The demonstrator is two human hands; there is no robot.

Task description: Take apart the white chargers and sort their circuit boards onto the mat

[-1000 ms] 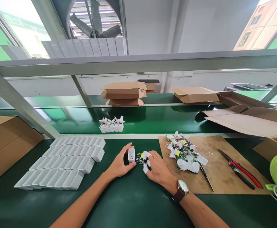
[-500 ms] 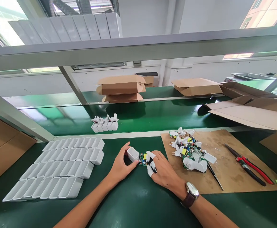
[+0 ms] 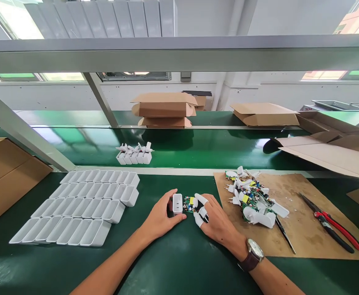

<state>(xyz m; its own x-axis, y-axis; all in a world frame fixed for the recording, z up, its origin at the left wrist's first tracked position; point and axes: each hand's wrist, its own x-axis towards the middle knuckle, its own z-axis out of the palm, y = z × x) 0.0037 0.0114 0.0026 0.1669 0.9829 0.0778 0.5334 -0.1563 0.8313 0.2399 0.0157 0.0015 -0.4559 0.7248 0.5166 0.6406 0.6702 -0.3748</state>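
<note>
- White charger shell (image 3: 177, 203): held upright in the left hand (image 3: 161, 217), thumb and fingers closed round it, open end turned toward the right hand; it sits just above the green surface (image 3: 173, 258), between the two hands.
- Circuit board (image 3: 190, 203): green, with a yellow component, pinched in the grip of the right hand (image 3: 216, 223); white finger cots on the fingertips (image 3: 199, 220). The board's near end is touching or just at the mouth of the shell; whether it has entered cannot be told.
- Progress, as a judgement: board and shell are brought together but the board shows nearly whole outside the shell, so the fitting looks barely begun.
- Done: a short row of finished units (image 3: 133, 155) with plug blades stands on the green belt (image 3: 197, 149) beyond the surface.
- Left: many empty white shells (image 3: 81, 207) lie in tight rows to the left of the hands; a heap of boards with plug parts (image 3: 253, 198) lies on the brown board mat (image 3: 305, 221) to the right. Most of the stock looks still unassembled.
- Also on the mat: red-handled pliers (image 3: 333, 227) and a thin dark tool (image 3: 285, 235), both untouched, well apart from the hands.
- Wristwatch (image 3: 254, 253) on the right wrist.
</note>
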